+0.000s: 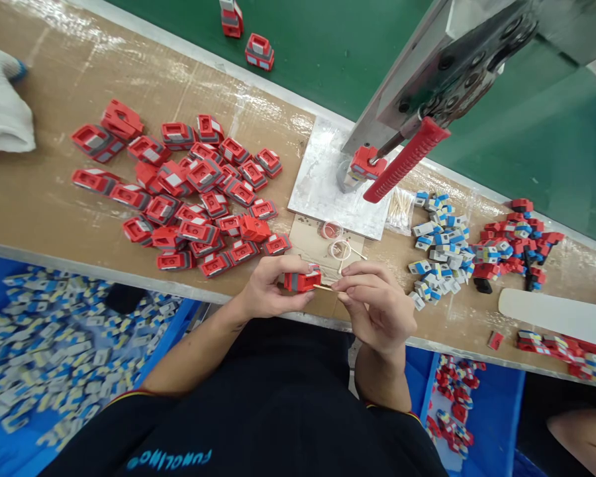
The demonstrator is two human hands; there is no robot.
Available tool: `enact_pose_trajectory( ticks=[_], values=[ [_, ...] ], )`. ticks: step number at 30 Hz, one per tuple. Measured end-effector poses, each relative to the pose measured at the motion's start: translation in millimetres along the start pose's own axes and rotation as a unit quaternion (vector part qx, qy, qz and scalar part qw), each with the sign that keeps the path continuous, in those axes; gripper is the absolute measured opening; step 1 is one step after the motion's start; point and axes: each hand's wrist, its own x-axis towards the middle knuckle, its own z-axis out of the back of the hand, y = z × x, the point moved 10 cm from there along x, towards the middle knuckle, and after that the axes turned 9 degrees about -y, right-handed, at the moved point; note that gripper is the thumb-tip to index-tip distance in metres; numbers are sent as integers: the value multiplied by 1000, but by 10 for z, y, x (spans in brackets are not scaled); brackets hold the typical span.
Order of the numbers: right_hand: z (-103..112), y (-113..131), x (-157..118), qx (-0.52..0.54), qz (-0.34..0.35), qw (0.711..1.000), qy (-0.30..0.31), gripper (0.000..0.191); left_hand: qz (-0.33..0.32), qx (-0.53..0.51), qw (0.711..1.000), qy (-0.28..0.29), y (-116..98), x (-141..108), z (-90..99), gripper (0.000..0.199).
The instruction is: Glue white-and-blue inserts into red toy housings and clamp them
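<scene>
In my left hand [275, 288] is a red toy vehicle part [302, 279] with grey and white trim, gripped between thumb and fingers. My right hand [377, 301] pinches a thin cotton swab [324, 287], its tip touching the red part's right side. Just beyond my hands are a small round dish of reddish stuff [332, 230] and a second clear round dish [339, 250]. Another swab [356, 252] lies by the second dish. Many similar red parts [203, 173] lie spread on the table to the left.
A hand press with a red handle [407, 159] stands on a metal plate [318, 179], a red part under its plunger. A bag of swabs [400, 211] lies beside it. White-blue parts [442, 245] and red assemblies [514, 238] are at right. Blue bins [173, 334] sit below; a white glove [2, 106] lies left.
</scene>
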Motion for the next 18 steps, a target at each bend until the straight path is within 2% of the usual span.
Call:
enact_pose_trajectory(
  ticks=[6,11,13,16,18],
  values=[
    [-31,56,-4,18,9,1000,7,16,-14,-12,1000,3,-20,4,-23,33],
    [-12,33,-22,4,2,1000,10,16,5,-19,1000,0,-5,13,-7,30],
    [107,-11,-35,17,-4,1000,-15,15,13,-23,1000,0,8,9,2,29],
    [402,-184,-47,8,-26,996,-84,15,27,-38,999,-12,34,-2,41,30],
    [464,-337,-48,-55,-36,995,-78,15,30,-42,998,-23,38,-9,73,28]
  ],
)
